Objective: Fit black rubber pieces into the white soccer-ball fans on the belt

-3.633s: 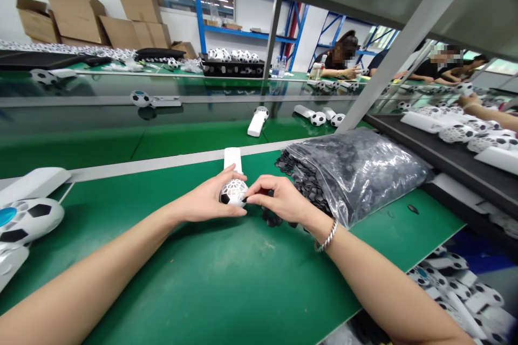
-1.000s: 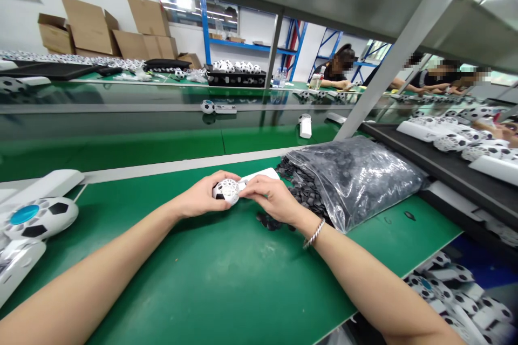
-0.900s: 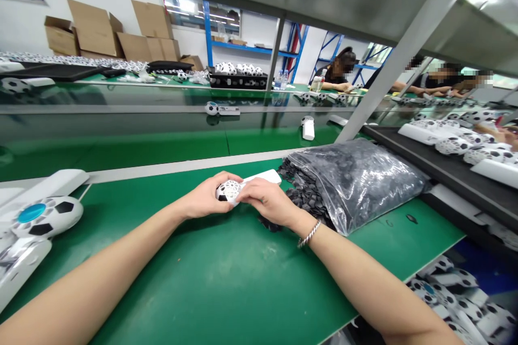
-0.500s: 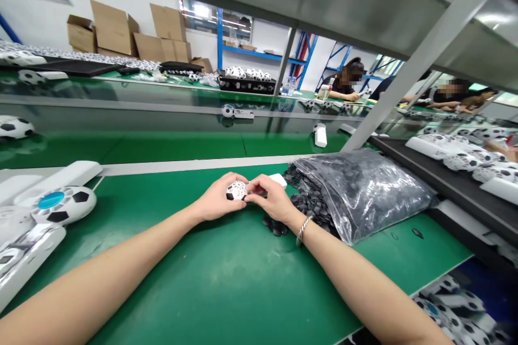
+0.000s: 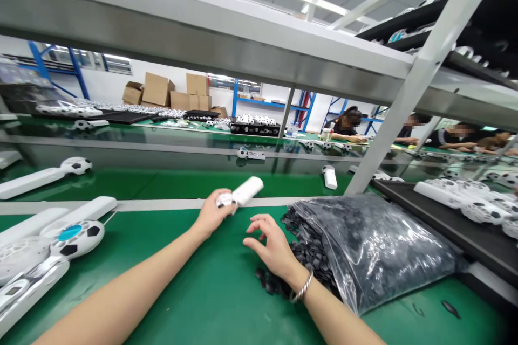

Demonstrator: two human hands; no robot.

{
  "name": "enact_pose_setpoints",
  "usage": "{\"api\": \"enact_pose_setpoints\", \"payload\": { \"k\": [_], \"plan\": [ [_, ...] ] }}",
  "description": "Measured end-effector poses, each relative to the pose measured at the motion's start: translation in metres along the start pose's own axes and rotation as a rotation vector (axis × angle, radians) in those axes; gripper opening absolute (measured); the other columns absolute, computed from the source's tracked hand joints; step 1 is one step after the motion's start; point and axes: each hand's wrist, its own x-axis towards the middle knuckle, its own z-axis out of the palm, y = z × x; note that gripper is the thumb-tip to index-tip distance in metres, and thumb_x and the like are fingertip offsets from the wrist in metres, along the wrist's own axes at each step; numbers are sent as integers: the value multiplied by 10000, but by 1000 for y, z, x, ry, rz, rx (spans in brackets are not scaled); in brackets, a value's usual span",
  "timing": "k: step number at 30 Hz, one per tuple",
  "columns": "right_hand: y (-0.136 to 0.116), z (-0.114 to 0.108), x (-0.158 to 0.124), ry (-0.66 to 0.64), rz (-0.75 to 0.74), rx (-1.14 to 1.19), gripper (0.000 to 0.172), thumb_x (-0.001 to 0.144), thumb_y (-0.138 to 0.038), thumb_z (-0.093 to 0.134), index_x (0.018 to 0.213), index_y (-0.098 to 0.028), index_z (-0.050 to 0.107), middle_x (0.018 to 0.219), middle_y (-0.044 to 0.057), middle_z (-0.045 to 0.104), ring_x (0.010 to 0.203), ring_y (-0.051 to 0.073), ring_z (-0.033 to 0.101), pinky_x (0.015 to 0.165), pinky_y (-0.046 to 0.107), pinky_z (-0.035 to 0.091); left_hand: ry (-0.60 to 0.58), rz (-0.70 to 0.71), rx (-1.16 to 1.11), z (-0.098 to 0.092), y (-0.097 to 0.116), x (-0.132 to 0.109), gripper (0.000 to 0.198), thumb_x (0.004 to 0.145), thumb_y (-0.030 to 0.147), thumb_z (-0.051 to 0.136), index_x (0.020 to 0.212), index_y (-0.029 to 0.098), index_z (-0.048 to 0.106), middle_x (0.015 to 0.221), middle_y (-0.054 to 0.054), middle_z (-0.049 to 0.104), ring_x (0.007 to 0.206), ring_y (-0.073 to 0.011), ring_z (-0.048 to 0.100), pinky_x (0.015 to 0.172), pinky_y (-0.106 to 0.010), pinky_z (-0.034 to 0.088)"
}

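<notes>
My left hand (image 5: 213,211) is closed around the round, football-patterned head of a white handheld fan (image 5: 248,191). The fan's handle points up and to the right, over the pale strip at the bench's far edge. Its head is partly hidden by my fingers. To the right, my right hand (image 5: 270,242) is apart from the fan, its fingers spread and curved with nothing visible between them. Beside that hand, small black pieces (image 5: 311,253) spill from a clear plastic bag (image 5: 384,248). Several white football-patterned fan parts (image 5: 76,240) lie at the left of the green bench.
Beyond the bench runs a green conveyor (image 5: 170,186) carrying spaced-out fans, one of them a white fan (image 5: 329,178). A slanted metal post (image 5: 404,102) rises behind the bag. At right is a black tray (image 5: 424,215) of fans. Co-workers (image 5: 348,124) sit across.
My left hand has moved left with the fan, whose handle now swings up to the right. The right hand has let go and opened. The camera view has tilted upward.
</notes>
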Motion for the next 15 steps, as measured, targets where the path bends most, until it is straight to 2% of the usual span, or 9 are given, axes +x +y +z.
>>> {"api": "enact_pose_setpoints", "payload": {
  "k": [2, 4, 6, 8, 10, 13, 15],
  "plan": [
    [-12, -4, -7, -49, 14, 2, 104, 744, -248, 598, 833, -212, 556, 1079, 61, 494, 955, 162, 518, 717, 259, 464, 150, -29, 46, -6, -10, 29, 514, 748, 373, 494, 1191, 153, 355, 1126, -110, 478, 1031, -237, 497, 860, -383, 414],
    [-27, -12, -9, -155, -2, -4, 145, 745, -255, 602, 879, -232, 553, 1112, 53, 483, 983, 158, 511, 714, 243, 472, 235, -64, 109, -13, -20, 53, 611, 717, 372, 537, 1244, 157, 315, 1261, -155, 356, 1216, -307, 319, 972, -465, 287],
    [-39, -27, -2, -312, -66, -61, 222, 730, -280, 625, 939, -262, 552, 1157, 40, 468, 1024, 162, 496, 742, 244, 473, 261, -103, 175, -17, -30, 68, 709, 659, 344, 604, 1277, 161, 310, 1346, -191, 230, 1283, -382, 152, 991, -544, 192],
    [-40, -53, 18, -382, -124, -157, 224, 743, -297, 613, 958, -275, 555, 1181, 40, 464, 1055, 176, 483, 772, 266, 470, 250, -130, 241, -15, -35, 70, 777, 606, 308, 654, 1294, 170, 321, 1391, -203, 151, 1288, -427, 86, 984, -577, 164],
    [-26, -87, 53, -374, -130, -274, 186, 752, -305, 596, 932, -266, 569, 1166, 59, 482, 1030, 194, 506, 750, 290, 478, 211, -137, 313, -7, -35, 60, 813, 566, 279, 689, 1297, 190, 343, 1417, -180, 140, 1294, -414, 103, 1009, -539, 170],
    [24, -134, 131, -300, -85, -436, 234, 712, -362, 627, 915, -247, 601, 1128, 103, 519, 957, 208, 556, 717, 306, 476, 119, -143, 415, 14, -23, 30, 785, 610, 320, 667, 1315, 224, 335, 1446, -123, 145, 1314, -348, 120, 1052, -470, 170],
    [62, -149, 181, -196, -11, -541, 275, 725, -370, 605, 948, -209, 619, 1057, 137, 563, 937, 191, 575, 773, 309, 441, -77, -85, 452, 29, -9, 7, 741, 699, 402, 587, 1353, 262, 267, 1475, -86, 47, 1330, -338, 30, 1059, -512, 134]
  ]
}}
